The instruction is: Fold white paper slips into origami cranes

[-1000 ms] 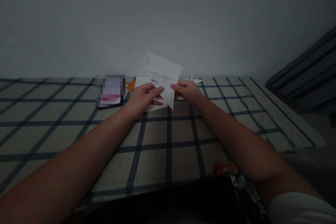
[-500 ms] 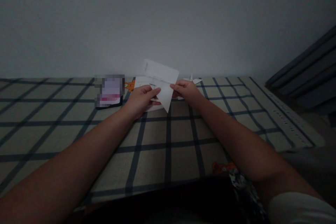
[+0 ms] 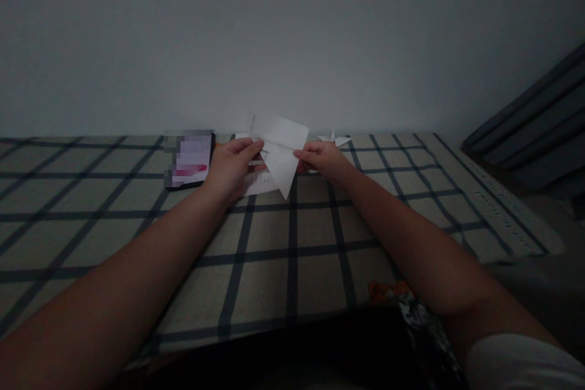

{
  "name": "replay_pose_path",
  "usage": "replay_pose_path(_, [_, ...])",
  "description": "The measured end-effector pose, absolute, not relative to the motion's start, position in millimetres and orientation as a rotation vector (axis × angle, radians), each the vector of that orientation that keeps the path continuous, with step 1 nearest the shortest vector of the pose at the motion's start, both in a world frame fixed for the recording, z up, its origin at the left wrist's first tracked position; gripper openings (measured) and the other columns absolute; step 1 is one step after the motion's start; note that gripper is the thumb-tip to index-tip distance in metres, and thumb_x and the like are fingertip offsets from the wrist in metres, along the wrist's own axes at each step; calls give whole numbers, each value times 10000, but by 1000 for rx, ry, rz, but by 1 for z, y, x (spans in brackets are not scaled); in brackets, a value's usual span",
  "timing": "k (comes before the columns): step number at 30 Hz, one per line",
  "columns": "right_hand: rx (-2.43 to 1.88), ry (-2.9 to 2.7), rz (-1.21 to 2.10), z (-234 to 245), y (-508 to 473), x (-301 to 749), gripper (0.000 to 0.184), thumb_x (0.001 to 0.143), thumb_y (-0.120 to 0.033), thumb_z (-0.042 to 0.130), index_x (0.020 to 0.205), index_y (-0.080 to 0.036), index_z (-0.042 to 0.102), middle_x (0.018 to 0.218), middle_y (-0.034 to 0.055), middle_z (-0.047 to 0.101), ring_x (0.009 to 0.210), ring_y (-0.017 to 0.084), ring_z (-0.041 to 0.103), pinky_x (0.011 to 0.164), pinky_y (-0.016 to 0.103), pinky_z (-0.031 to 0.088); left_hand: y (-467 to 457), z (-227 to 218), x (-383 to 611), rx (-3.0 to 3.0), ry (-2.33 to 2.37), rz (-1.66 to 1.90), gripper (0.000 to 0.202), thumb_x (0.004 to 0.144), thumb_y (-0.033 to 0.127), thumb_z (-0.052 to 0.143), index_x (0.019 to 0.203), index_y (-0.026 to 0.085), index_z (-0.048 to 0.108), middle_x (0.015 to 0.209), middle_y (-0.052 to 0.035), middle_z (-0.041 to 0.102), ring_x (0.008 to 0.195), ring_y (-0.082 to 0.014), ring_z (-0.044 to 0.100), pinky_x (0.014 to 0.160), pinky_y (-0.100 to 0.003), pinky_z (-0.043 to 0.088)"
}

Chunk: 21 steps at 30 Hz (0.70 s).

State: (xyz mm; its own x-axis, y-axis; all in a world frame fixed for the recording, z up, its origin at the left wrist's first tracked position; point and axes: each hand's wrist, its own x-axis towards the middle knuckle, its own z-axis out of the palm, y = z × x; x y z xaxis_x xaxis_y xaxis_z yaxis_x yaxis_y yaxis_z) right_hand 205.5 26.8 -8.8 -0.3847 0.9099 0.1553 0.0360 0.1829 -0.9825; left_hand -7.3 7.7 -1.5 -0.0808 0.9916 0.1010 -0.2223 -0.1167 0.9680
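Observation:
A folded sheet of white paper (image 3: 284, 161) is held up over the table, its pointed end toward me and a flap spread at the far side. My left hand (image 3: 233, 163) is closed on its left edge, thumb on top. On the right edge, my right hand (image 3: 320, 155) pinches the paper between thumb and fingers. Beneath my left hand lies a printed white paper (image 3: 260, 184), partly covered. A small folded paper crane (image 3: 336, 139) rests just beyond my right hand.
A phone (image 3: 189, 161), partly blurred out, lies left of my left hand. The checked tablecloth (image 3: 315, 268) reaches back to a grey wall (image 3: 292, 42). Dark pleated fabric (image 3: 534, 128) hangs at the right, past the table's edge.
My left hand has shifted slightly left and away from me along the paper's edge. The folded paper has moved a little left, and more of the printed paper beneath shows.

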Motion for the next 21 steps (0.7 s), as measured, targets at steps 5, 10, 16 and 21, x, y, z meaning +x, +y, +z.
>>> replay_pose_path(5, [-948,-1697,1294,-3,21,204,307,814,-421,732,694,-152,644,674,22,700,610,96,632,641,241,539,12,-1,-11,998,1093,1486,270,751,373,793,665,175,630,680,-20,593,601,-133,561,493,-238,528])
replay_pose_path(10, [-959,-1700,1283,1,18,203,266,831,-365,706,687,-151,643,652,11,685,596,91,618,621,230,520,17,-3,-12,1041,1119,1613,200,742,313,806,757,179,658,760,-30,647,646,-134,613,529,-227,533])
replay_pose_path(16, [-980,-1694,1274,1,18,202,278,834,-370,699,674,-152,635,644,15,673,600,96,612,625,241,517,18,-3,-15,1035,1115,1657,240,749,364,802,797,181,653,735,-12,633,638,-125,607,539,-220,537])
replay_pose_path(21, [-984,-1642,1296,-2,20,204,297,791,-415,730,685,-157,626,626,0,652,594,95,600,605,233,498,16,0,-15,1100,1108,1503,274,707,383,837,789,179,675,774,-31,659,676,-139,613,534,-223,534])
